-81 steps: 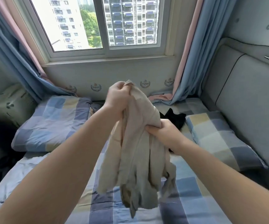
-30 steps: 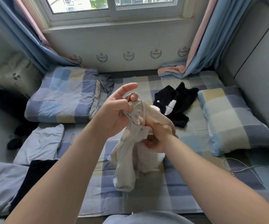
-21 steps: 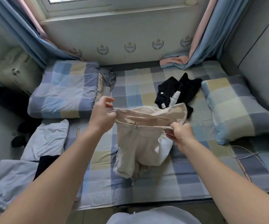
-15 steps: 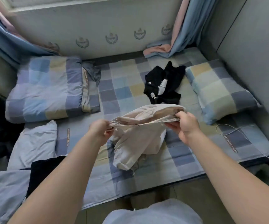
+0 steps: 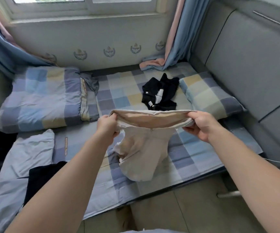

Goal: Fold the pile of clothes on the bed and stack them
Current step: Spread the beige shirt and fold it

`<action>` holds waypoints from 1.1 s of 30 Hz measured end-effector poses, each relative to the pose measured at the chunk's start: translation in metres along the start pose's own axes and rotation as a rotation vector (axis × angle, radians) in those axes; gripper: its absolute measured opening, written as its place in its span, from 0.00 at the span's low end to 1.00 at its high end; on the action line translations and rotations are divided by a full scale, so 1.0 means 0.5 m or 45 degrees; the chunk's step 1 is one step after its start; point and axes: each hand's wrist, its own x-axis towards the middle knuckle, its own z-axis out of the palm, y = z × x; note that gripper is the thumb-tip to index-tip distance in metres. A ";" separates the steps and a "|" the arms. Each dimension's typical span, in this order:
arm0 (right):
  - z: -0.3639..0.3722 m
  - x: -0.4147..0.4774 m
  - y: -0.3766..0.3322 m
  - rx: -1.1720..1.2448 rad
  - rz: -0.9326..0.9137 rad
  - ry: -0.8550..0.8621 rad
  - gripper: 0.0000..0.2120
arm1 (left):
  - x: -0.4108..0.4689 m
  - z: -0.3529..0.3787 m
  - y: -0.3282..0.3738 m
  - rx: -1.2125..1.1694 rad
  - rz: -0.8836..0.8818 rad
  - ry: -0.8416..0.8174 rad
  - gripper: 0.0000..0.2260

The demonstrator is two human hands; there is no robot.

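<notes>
Beige shorts [image 5: 144, 148] stretched above bed [image 5: 135, 187]

the beige garment [image 5: 144, 148] is matt cloth, the bedsheet [image 5: 119, 91] matt woven fabric (the headboard [image 5: 245, 64] smooth, leather-like).

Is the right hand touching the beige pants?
Touching. The head view shows the right hand pinching one end of the waistband of the beige pants, while the left hand grips the other end.

A home bedroom: bed [image 5: 135, 91], pillow [image 5: 208, 96], curtains [image 5: 178, 31].
</notes>
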 end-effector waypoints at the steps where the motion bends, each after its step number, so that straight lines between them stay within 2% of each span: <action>1: -0.007 -0.021 -0.015 -0.004 -0.040 -0.056 0.08 | -0.024 -0.003 0.015 0.016 0.097 0.018 0.07; 4: -0.040 -0.089 -0.068 0.013 -0.150 -0.197 0.12 | -0.125 -0.009 0.069 0.057 0.460 0.131 0.06; 7: -0.071 -0.168 -0.132 0.107 -0.262 -0.259 0.10 | -0.253 -0.012 0.129 0.030 0.790 0.278 0.03; 10: -0.096 -0.258 -0.200 0.208 -0.413 -0.296 0.10 | -0.390 -0.014 0.194 -0.082 0.983 0.341 0.02; 14: -0.129 -0.357 -0.288 0.304 -0.584 -0.340 0.07 | -0.548 -0.012 0.272 -0.155 1.148 0.387 0.05; 18: -0.151 -0.413 -0.355 0.337 -0.694 -0.367 0.06 | -0.631 -0.020 0.331 -0.142 1.196 0.360 0.01; 24: -0.141 -0.415 -0.401 0.402 -0.754 -0.371 0.07 | -0.623 -0.029 0.378 -0.129 1.184 0.396 0.04; 29: -0.064 -0.328 -0.424 0.352 -0.710 -0.272 0.10 | -0.491 -0.029 0.404 -0.126 1.042 0.407 0.03; 33: 0.044 -0.160 -0.431 0.270 -0.627 -0.156 0.12 | -0.297 -0.022 0.425 -0.102 0.910 0.420 0.03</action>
